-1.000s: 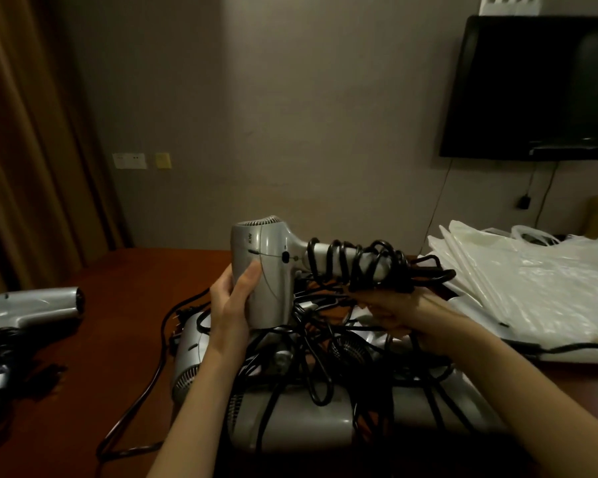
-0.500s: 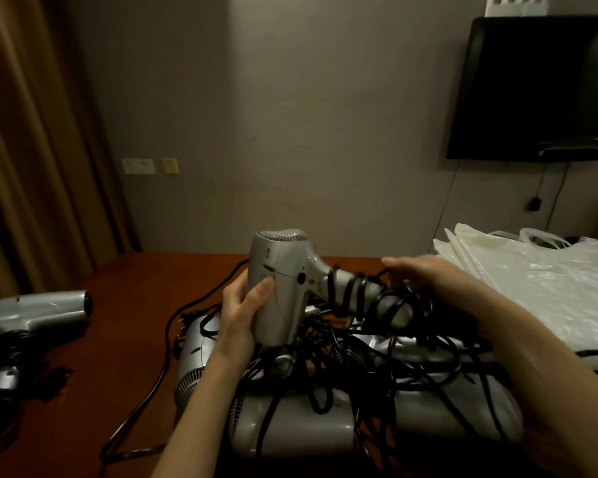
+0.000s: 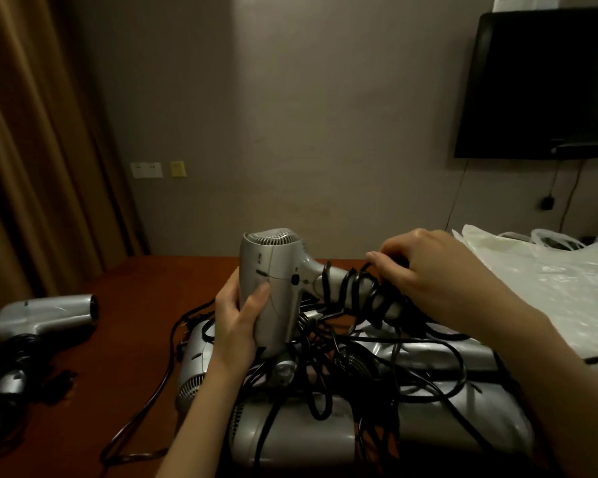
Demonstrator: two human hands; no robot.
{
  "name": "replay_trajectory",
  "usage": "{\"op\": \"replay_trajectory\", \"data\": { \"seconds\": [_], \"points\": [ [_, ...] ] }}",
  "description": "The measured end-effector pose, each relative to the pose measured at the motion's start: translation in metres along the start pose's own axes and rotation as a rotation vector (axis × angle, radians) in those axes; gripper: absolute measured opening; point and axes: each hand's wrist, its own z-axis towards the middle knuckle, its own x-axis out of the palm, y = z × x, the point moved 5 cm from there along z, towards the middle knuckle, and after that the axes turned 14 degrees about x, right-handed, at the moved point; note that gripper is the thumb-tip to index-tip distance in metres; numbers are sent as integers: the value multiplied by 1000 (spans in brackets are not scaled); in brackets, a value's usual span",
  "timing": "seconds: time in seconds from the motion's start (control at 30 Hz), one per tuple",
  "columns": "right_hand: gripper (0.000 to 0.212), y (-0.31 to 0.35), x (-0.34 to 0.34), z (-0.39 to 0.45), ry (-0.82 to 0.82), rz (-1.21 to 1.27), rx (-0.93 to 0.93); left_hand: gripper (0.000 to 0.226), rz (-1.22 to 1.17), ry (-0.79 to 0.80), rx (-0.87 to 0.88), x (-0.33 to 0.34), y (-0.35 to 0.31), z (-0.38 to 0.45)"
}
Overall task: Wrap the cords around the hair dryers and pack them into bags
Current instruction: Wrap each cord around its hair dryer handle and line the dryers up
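A silver hair dryer (image 3: 273, 288) stands up, its handle wound with black cord (image 3: 354, 293). More silver dryers (image 3: 325, 432) lie tangled below. Another dryer (image 3: 45, 313) lies left. White bags (image 3: 549, 288) sit right.

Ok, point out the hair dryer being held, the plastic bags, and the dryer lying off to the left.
held hair dryer (image 3: 273, 288), head view, silver body
plastic bags (image 3: 546, 281), head view, top sheet
left hair dryer (image 3: 49, 313), head view, barrel

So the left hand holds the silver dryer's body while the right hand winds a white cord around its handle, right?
Not quite: the head view shows the cord is black, not white. The rest holds: the left hand grips the silver dryer by its body, and the right hand winds the cord around its handle.
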Motion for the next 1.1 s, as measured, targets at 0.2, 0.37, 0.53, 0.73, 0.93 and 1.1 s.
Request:
{"op": "replay_trajectory", "data": {
  "seconds": [0.2, 0.37, 0.53, 0.73, 0.93, 1.1],
  "points": [
    [35, -8, 8, 7, -47, 182, 60, 42, 77, -90, 77, -5, -2, 1],
    [21, 3, 14, 2, 14, 315, 26, 49, 105, -161, 111, -8, -3, 1],
    [23, 7, 23, 2, 156, 600, 13, 53, 138, -234, 127, -14, -2, 1],
    [27, 25, 38, -3, 77, 811, -66, 62, 197, -210, 161, -13, -2, 3],
    [38, 28, 56, -6, 101, 633, -116, 59, 150, -265, 101, -17, 2, -1],
    [36, 28, 65, -8, 328, 951, -22, 67, -56, -394, -49, -23, 11, -1]
  ]
}}
